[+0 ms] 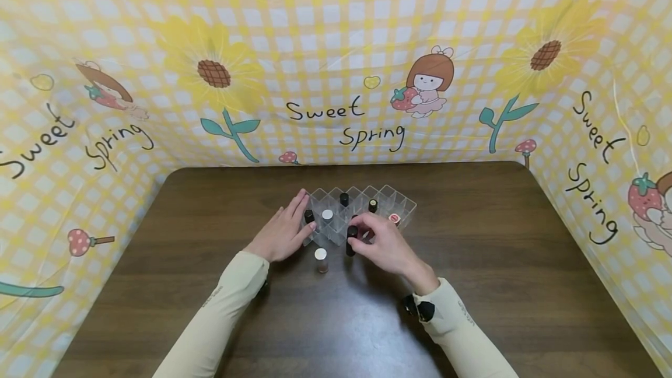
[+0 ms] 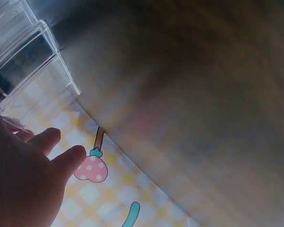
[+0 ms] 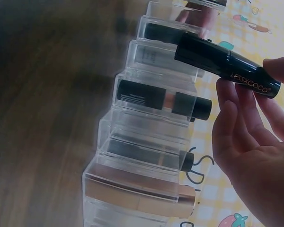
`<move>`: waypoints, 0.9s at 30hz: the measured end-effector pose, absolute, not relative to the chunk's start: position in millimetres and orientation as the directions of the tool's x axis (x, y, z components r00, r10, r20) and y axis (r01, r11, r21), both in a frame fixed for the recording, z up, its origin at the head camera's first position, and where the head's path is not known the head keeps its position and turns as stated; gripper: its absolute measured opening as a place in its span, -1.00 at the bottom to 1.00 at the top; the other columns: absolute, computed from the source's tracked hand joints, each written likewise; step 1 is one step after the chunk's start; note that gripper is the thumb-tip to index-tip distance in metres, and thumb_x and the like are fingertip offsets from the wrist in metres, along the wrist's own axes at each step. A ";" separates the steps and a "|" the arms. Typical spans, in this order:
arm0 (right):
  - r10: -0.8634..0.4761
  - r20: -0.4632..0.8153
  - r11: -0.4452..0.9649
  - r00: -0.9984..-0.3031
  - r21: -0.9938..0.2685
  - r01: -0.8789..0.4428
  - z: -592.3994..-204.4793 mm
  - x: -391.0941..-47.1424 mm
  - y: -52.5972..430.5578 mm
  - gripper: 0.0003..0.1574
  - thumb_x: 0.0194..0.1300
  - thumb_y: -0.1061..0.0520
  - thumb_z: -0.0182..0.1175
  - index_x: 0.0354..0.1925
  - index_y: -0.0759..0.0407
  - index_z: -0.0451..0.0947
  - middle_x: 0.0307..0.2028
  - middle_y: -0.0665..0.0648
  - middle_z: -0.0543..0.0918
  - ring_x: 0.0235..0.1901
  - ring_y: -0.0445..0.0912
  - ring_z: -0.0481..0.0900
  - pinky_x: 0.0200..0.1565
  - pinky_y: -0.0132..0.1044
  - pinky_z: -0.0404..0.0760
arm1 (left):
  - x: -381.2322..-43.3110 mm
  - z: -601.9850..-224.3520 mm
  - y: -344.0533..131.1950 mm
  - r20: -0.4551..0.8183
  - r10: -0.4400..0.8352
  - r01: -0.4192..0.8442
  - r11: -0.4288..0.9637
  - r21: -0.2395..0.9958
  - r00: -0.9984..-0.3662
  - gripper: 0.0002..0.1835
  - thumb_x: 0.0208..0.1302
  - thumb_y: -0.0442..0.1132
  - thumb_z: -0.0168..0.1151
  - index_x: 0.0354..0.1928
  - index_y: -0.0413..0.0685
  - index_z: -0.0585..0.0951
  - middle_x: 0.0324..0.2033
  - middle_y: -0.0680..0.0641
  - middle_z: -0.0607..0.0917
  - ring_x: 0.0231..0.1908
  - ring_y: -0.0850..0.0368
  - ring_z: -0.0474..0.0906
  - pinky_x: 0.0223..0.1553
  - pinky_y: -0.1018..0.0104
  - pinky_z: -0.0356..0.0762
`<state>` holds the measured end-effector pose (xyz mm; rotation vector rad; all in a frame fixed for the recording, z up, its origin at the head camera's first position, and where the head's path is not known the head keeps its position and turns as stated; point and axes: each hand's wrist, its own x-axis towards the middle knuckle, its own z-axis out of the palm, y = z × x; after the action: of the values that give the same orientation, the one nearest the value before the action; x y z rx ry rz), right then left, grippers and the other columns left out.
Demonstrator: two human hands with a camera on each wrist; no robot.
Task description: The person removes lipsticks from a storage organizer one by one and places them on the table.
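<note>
A clear lipstick organizer [image 1: 340,232] with stepped compartments stands on the table, several tubes in it. At its left end my left hand [image 1: 283,232] rests with fairly straight fingers along the side and the thumb near a black cap. With thumb and fingertips my right hand [image 1: 383,244] pinches a black lipstick tube [image 1: 350,242] by its upper end, over the organizer's front edge. Gold lettering shows on this lipstick tube [image 3: 227,64] in the right wrist view. The left wrist view has the left hand [image 2: 28,175] beside the organizer's clear wall [image 2: 42,90].
A white-capped tube [image 1: 321,261] stands on the brown wooden table [image 1: 157,284] just in front of the organizer, between the hands. Inside the organizer are black-capped tubes, a white cap [image 1: 328,215] and a red-topped tube [image 1: 395,219]. Yellow checked cloth [image 1: 315,63] walls the table's back and sides.
</note>
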<state>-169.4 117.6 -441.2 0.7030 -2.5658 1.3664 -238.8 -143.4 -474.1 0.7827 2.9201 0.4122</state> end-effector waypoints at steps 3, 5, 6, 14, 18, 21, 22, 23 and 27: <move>-0.341 0.325 0.485 -0.882 -0.743 -0.461 -443.6 -168.8 116.9 -0.72 0.13 0.24 0.31 -0.13 0.20 0.61 -0.29 0.06 0.65 -0.30 -0.13 0.59 -0.21 -0.25 0.63 | -237.7 -472.6 -142.8 -0.025 0.500 0.474 0.834 0.283 -0.865 -0.19 0.47 0.28 -0.37 0.53 -0.10 -0.13 0.55 -0.08 -0.17 0.53 0.00 -0.15 0.45 -0.14 0.01; -0.344 0.318 0.490 -0.883 -0.742 -0.458 -444.9 -168.3 116.6 -0.72 0.12 0.23 0.31 -0.13 0.18 0.61 -0.29 0.05 0.65 -0.29 -0.12 0.60 -0.20 -0.21 0.63 | -237.1 -472.4 -142.6 -0.027 0.499 0.472 0.834 0.286 -0.866 -0.19 0.47 0.28 -0.38 0.53 -0.09 -0.13 0.55 -0.08 -0.18 0.53 0.00 -0.15 0.45 -0.14 0.00; -0.345 0.315 0.493 -0.884 -0.741 -0.457 -445.5 -168.2 116.6 -0.72 0.12 0.23 0.31 -0.13 0.17 0.61 -0.30 0.06 0.65 -0.29 -0.11 0.60 -0.19 -0.19 0.63 | -237.0 -472.6 -142.6 -0.028 0.498 0.471 0.834 0.287 -0.867 -0.18 0.47 0.29 -0.38 0.53 -0.09 -0.14 0.55 -0.07 -0.19 0.53 0.01 -0.16 0.45 -0.13 0.00; -0.365 0.284 0.525 -0.887 -0.723 -0.448 -450.3 -166.7 116.4 -0.71 0.14 0.20 0.31 -0.11 0.17 0.60 -0.26 0.03 0.66 -0.26 -0.13 0.59 -0.16 -0.12 0.61 | -238.2 -475.5 -143.2 -0.024 0.493 0.465 0.836 0.291 -0.870 -0.18 0.46 0.30 -0.39 0.54 -0.08 -0.14 0.55 -0.03 -0.22 0.53 0.03 -0.15 0.45 -0.12 0.00; -0.371 0.283 0.526 -0.884 -0.721 -0.452 -451.9 -166.3 116.8 -0.70 0.14 0.20 0.31 -0.11 0.21 0.60 -0.26 0.03 0.66 -0.27 -0.10 0.61 -0.16 -0.13 0.62 | -238.2 -474.8 -142.4 -0.021 0.495 0.468 0.834 0.291 -0.869 -0.19 0.47 0.28 -0.36 0.53 -0.09 -0.13 0.55 -0.05 -0.21 0.52 0.02 -0.14 0.45 -0.13 0.00; -0.377 0.291 0.524 -0.880 -0.716 -0.461 -452.8 -166.2 116.4 -0.72 0.14 0.20 0.31 -0.12 0.17 0.61 -0.27 0.03 0.66 -0.27 -0.09 0.61 -0.16 -0.14 0.62 | -238.0 -474.3 -142.1 -0.022 0.493 0.466 0.834 0.296 -0.870 -0.20 0.48 0.24 -0.31 0.53 -0.10 -0.13 0.55 -0.06 -0.20 0.52 0.02 -0.14 0.45 -0.14 0.00; -0.379 0.294 0.524 -0.878 -0.713 -0.465 -453.2 -166.2 116.3 -0.72 0.14 0.20 0.31 -0.12 0.16 0.60 -0.27 0.03 0.66 -0.27 -0.08 0.62 -0.16 -0.14 0.62 | -237.9 -474.1 -142.0 -0.023 0.492 0.464 0.835 0.296 -0.870 -0.21 0.48 0.23 -0.30 0.53 -0.10 -0.13 0.55 -0.06 -0.20 0.52 0.02 -0.13 0.45 -0.14 0.01; -0.382 0.296 0.524 -0.876 -0.711 -0.469 -453.7 -166.4 116.2 -0.72 0.14 0.20 0.31 -0.12 0.15 0.60 -0.27 0.04 0.66 -0.27 -0.08 0.62 -0.17 -0.15 0.62 | -237.8 -473.7 -142.0 -0.023 0.491 0.462 0.834 0.301 -0.871 -0.21 0.49 0.22 -0.28 0.53 -0.10 -0.13 0.55 -0.06 -0.20 0.52 0.02 -0.14 0.45 -0.14 0.01; -0.390 0.294 0.523 -0.873 -0.710 -0.473 -455.7 -166.7 116.2 -0.72 0.15 0.21 0.31 -0.12 0.15 0.60 -0.27 0.06 0.67 -0.27 -0.06 0.63 -0.16 -0.16 0.62 | -237.6 -473.5 -142.1 -0.026 0.487 0.458 0.837 0.300 -0.873 -0.22 0.49 0.20 -0.28 0.53 -0.09 -0.13 0.55 -0.05 -0.22 0.52 0.03 -0.14 0.44 -0.13 0.02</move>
<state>-166.7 116.2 -455.7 0.7542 -2.6544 1.2834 -237.6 -142.1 -473.5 0.7517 2.9131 0.4372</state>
